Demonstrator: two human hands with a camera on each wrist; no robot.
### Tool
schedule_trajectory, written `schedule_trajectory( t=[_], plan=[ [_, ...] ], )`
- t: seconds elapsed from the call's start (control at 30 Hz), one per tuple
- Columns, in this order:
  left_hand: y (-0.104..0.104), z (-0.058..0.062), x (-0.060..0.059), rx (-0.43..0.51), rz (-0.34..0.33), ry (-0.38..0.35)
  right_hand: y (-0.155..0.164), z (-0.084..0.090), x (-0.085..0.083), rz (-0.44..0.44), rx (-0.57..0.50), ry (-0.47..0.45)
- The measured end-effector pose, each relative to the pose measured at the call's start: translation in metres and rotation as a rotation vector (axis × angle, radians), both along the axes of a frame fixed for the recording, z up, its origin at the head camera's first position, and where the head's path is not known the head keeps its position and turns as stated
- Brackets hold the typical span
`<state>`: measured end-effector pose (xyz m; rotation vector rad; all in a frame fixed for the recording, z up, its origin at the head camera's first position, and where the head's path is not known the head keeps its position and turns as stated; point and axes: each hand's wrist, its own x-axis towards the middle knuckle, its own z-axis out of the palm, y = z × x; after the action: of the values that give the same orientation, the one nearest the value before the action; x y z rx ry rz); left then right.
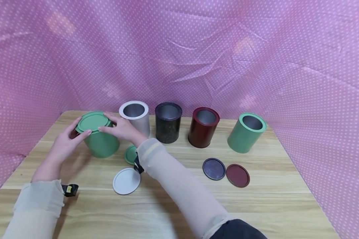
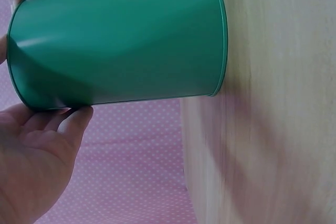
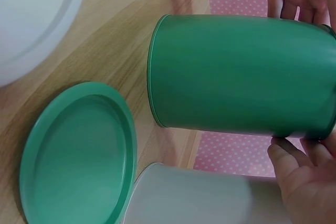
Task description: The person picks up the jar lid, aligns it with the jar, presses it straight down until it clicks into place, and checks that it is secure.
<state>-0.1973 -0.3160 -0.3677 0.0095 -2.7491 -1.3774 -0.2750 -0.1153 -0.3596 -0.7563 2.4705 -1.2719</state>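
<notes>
— Gripping what, exactly?
— Both hands hold a green lid (image 1: 92, 121) at its rim atop the green metal tin (image 1: 102, 143) on the wooden table (image 1: 179, 205); left hand (image 1: 66, 141) and right hand (image 1: 123, 128) fingers curl narrowly around it.
— Anything nearby?
— Another loose green lid (image 3: 79, 150) lies just beside the tin.

The bench (image 1: 257, 205) is pale wood grain, backed by a pink cloth (image 1: 227, 49) with white dots. Along its far edge stand a lidded green tin (image 1: 100, 142), a silver tin (image 1: 136, 118), a black tin (image 1: 168, 122), a dark red tin (image 1: 203, 127) and a second green tin (image 1: 246, 132). Loose lids: green (image 1: 130, 155), white (image 1: 126, 181), dark grey (image 1: 213, 168), maroon (image 1: 237, 175).
</notes>
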Motion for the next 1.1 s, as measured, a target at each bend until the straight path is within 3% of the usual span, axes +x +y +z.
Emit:
schedule_trajectory(
  t=[0.43,1.1],
  plan=[
    [-0.001,0.006,-0.001,-0.018,-0.027,-0.059,-0.001,-0.001,-0.002,0.002,-0.020,-0.003],
    [0.000,0.012,0.003,-0.056,-0.013,-0.136,0.000,0.000,0.002,0.023,-0.038,-0.002]
  ],
)
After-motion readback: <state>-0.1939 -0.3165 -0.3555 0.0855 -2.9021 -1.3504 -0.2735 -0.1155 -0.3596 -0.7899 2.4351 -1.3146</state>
